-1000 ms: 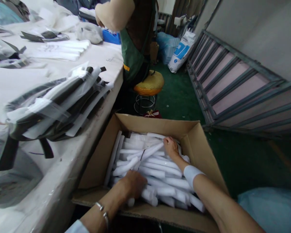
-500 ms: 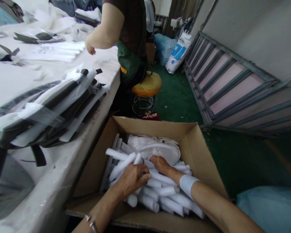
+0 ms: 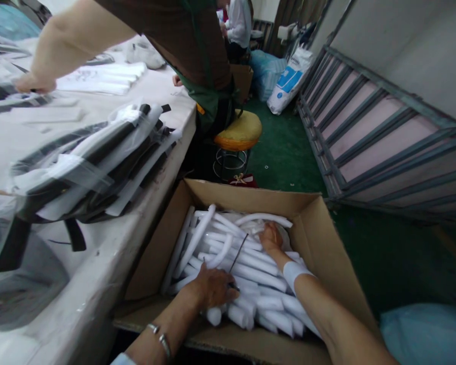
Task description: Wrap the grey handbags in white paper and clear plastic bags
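White foam rods (image 3: 256, 271) lie heaped in an open cardboard box (image 3: 336, 284). My left hand (image 3: 213, 289) rests low over the near part of the heap, fingers curled. Small dark parts show at its fingertips, but I cannot make out what they are. Just beyond the fingers a thin dark strip (image 3: 239, 253) slants across the rods. At the far side of the box, my right hand (image 3: 270, 236) reaches down among the rods beside clear plastic. It is blurred and its fingers are mostly hidden. One curved rod (image 3: 266, 217) lies just past it.
On the left, a white-covered table (image 3: 110, 263) bears dark straps with white foam in plastic (image 3: 99, 162). A co-worker (image 3: 197, 56) leans over that table. Beyond the box stand a yellow stool (image 3: 239, 133) and a white-blue sack (image 3: 289, 81). Metal railings (image 3: 380, 132) line the right.
My right hand has moved to the far right of the box. Rods now cover much of the plastic bag there. My left hand has lowered slightly. The co-worker has leaned left across the table.
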A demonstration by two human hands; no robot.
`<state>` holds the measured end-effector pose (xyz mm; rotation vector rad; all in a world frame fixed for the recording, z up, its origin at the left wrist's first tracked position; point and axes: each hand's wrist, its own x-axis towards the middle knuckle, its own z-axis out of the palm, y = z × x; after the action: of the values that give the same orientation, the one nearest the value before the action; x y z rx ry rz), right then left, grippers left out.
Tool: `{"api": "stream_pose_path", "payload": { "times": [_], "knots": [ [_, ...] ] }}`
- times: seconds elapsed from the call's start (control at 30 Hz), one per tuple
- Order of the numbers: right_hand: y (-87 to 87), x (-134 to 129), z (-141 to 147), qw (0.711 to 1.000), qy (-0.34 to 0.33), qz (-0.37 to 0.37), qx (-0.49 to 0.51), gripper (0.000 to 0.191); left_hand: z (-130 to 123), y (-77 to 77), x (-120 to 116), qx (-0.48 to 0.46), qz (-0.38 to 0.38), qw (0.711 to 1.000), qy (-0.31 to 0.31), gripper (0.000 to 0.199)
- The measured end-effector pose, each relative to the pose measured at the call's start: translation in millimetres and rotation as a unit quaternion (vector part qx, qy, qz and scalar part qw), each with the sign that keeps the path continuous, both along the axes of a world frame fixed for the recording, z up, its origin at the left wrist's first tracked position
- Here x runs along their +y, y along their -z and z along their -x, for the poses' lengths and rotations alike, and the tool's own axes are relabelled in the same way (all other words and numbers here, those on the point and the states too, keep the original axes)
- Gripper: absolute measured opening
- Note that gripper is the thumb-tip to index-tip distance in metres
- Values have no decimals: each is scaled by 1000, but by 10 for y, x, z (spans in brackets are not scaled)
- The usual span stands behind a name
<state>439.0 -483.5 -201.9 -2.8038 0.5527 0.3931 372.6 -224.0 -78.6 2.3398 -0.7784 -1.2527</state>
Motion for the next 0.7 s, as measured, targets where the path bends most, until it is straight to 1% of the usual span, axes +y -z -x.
{"api": "stream_pose_path", "payload": {
  "times": [0.07,0.17,0.33,0.4,0.47,0.6,0.63,0.7],
  "knots": [
    [-20,-11,-67,999,-12,36,10,26,-14,-4,-6,4,-5,1000,-1,46],
    [-12,23,-137,997,-33,71,13,27,-17,7,-10,0,-6,1000,-6,45],
    [36,50,-171,995,-51,86,28,26,3,-9,3,-4,-4,1000,-12,43],
    [18,37,-153,994,-69,84,19,26,8,-32,6,-8,-4,1000,-15,42],
    [-25,32,-121,992,-102,74,2,22,10,-56,7,-12,-4,1000,-16,41],
    [-93,86,-56,980,-200,19,-4,16,15,-79,4,-22,-4,1000,-15,40],
    [-94,107,-49,976,-218,7,0,17,18,-78,4,-23,-3,1000,-14,40],
    [-74,143,-53,972,-234,-9,5,21,24,-74,5,-25,-3,1000,-14,39]
  ]
}}
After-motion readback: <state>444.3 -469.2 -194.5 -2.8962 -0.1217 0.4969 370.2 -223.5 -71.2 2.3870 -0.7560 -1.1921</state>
